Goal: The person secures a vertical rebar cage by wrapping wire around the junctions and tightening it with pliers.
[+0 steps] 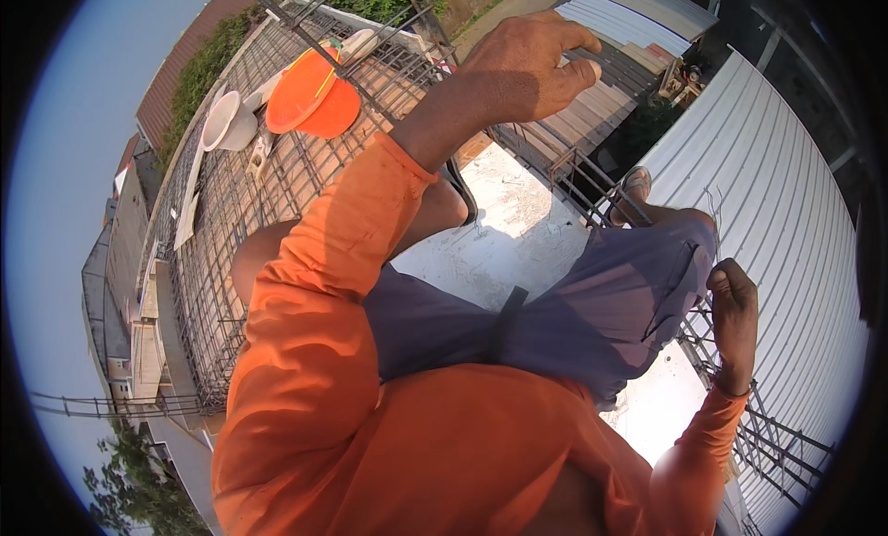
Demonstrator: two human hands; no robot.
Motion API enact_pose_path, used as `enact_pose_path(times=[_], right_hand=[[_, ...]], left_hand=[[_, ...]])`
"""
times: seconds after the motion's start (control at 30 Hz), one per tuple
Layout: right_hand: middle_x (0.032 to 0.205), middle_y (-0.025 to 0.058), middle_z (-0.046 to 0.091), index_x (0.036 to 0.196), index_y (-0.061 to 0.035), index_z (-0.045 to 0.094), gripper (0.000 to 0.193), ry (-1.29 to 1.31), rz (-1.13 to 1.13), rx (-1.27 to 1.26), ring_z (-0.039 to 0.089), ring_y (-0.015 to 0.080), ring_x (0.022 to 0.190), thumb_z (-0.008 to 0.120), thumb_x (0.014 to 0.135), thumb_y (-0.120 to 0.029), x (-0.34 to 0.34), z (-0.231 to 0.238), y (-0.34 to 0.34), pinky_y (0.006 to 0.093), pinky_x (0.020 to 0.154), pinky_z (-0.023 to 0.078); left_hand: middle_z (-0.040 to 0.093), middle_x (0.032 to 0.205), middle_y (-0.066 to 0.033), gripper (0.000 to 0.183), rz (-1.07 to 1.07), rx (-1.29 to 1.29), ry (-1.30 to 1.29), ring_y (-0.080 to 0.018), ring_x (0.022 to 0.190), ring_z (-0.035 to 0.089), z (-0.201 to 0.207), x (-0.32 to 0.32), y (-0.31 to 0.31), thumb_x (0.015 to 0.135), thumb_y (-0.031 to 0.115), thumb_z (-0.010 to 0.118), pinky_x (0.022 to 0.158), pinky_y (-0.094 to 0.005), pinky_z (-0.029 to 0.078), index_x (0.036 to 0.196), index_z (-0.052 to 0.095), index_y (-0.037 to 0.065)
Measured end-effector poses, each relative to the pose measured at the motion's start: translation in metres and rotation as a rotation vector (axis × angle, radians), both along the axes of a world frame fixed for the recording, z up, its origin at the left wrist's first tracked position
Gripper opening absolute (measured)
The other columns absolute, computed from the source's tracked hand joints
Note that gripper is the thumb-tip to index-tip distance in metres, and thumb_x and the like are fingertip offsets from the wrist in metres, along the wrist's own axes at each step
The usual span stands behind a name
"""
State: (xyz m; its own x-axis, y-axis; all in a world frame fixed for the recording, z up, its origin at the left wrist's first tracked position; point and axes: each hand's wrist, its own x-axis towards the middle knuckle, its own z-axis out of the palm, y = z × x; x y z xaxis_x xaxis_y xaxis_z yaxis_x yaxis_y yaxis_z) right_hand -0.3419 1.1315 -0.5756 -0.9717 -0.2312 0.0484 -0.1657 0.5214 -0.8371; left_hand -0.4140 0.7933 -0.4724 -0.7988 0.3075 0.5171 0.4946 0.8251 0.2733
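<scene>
My left hand (532,69) is raised in front of me at the end of an orange sleeve, over the gap beside the steel bars. Its forefinger and thumb stand apart with nothing seen between them; the other fingers are hidden. Low on the right, my right hand (733,305) is closed beside my right knee, next to the steel bars (708,346). Its thumb lies against the curled fingers, and anything inside them is hidden. Between my spread legs is a pale, sunlit concrete surface (509,203).
A rebar grid (314,171) covers the deck to my left. On it sit an orange bucket (324,106) and a whitish bowl (228,124). A white corrugated roof (777,175) lies below on the right. More roofs (638,18) lie beyond the bars ahead.
</scene>
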Motion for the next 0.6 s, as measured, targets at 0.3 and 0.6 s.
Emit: enact_pose_path(times=[0.3,0.6], right_hand=[[0.083,0.0175,0.06,0.089,0.0004,0.057,0.013,0.242,0.358,0.559,0.057,0.0393,0.078,0.057,0.076,0.0,-0.018,0.049,-0.076,0.0425,0.064,0.045],[0.071,0.0072,0.054,0.076,-0.0068,0.059,0.011,0.564,0.452,0.687,0.058,0.0292,0.069,0.067,0.067,-0.008,-0.049,0.087,-0.108,0.0412,0.063,0.045]], left_hand=[[0.063,0.084,-0.0143,0.021,-0.209,-0.056,-0.147,-0.031,0.087,0.061,-0.071,0.077,0.088,0.082,0.019,0.057,0.081,-0.0468,0.045,0.091,0.06,0.001],[0.06,0.068,-0.0207,0.014,-0.138,0.175,-0.325,-0.0379,0.066,0.061,-0.073,0.064,0.062,0.083,0.011,0.053,0.059,-0.0461,0.047,0.086,0.057,-0.002]])
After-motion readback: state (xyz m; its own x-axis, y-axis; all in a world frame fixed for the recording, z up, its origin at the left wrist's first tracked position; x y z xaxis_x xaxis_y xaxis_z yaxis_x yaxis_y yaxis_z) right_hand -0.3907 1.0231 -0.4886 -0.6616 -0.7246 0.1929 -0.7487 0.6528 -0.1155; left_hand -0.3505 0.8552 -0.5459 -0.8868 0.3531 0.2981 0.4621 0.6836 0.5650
